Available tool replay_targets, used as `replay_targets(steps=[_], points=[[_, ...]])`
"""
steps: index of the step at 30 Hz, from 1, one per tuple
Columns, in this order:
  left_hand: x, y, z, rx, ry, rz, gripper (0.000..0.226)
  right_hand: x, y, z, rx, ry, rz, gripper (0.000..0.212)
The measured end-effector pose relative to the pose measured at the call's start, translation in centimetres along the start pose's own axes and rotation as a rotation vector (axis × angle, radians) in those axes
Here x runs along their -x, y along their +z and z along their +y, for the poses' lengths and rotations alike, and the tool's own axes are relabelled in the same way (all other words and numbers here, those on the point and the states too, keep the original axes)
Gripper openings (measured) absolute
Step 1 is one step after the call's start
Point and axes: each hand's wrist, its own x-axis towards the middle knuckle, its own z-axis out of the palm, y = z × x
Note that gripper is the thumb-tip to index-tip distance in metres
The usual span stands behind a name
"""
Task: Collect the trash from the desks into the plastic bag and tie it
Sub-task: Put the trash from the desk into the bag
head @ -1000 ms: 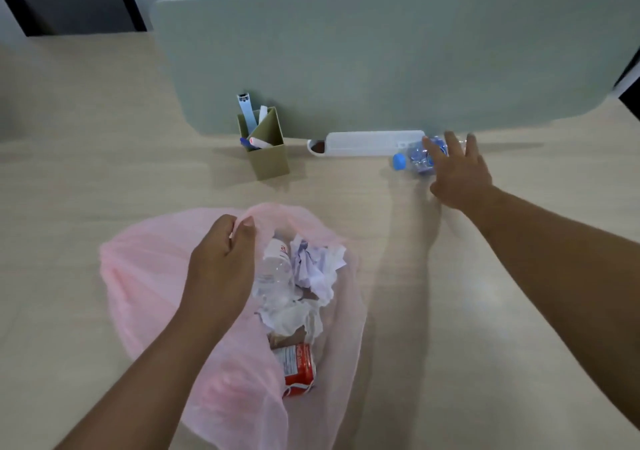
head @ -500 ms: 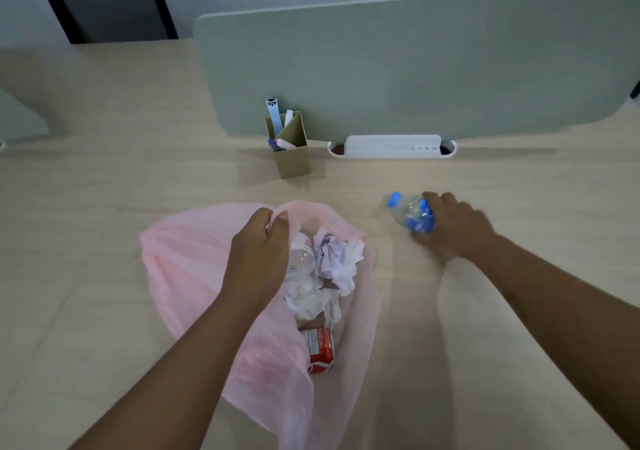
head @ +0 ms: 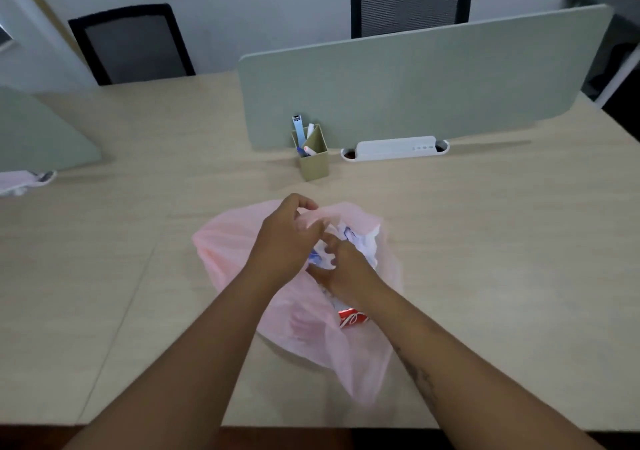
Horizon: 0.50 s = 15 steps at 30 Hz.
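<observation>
Since the bag point(head: 235, 252) is thin pink film, it likely weighs almost nothing by itself, sags wherever it is not held, and slides easily on the desk point(head: 104, 276). It lies in the middle of the frame, its mouth facing the upper right. At the mouth's upper lip the left hand point(head: 284, 242) pinches the film between thumb and bent fingers, holding the opening up. Just right of it, the right hand point(head: 346, 273) reaches into the mouth, fingers bent over a bottle point(head: 314, 258) with a blue label. Whether they clasp it or only push it cannot be told. Crumpled paper point(head: 363, 247) and a red can point(head: 353, 318) lie inside, light and crushable, though the can's hard rim could snag the film.

For tying, the best hold is probably the rim at two opposite points, gathered above the contents where slack film remains.

At the far left edge of the frame sits a pink and white bundle point(head: 20, 181), well apart from the bag, with open wood between. Above the bag stand a pen holder point(head: 313, 162) and a cable tray point(head: 394, 146) against the green screen point(head: 415, 79), so lifting away from the person is limited. More wood runs to the right. The bag's closed end lies near the desk's front edge at the bottom of the frame, so a pull toward the person could drag it over.
</observation>
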Motion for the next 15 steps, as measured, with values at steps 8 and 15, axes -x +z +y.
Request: replay_targets(steps=[8, 15], points=[[3.0, -2.8, -3.3, -0.041, -0.047, 0.064, 0.027, 2.1, -2.6, 7.9, 0.146, 0.365, 0.549, 0.059], [4.6, -2.3, -4.0, -0.064, -0.08, 0.116, 0.014, 0.7, -1.7, 10.9, -0.088, 0.598, 0.436, 0.016]])
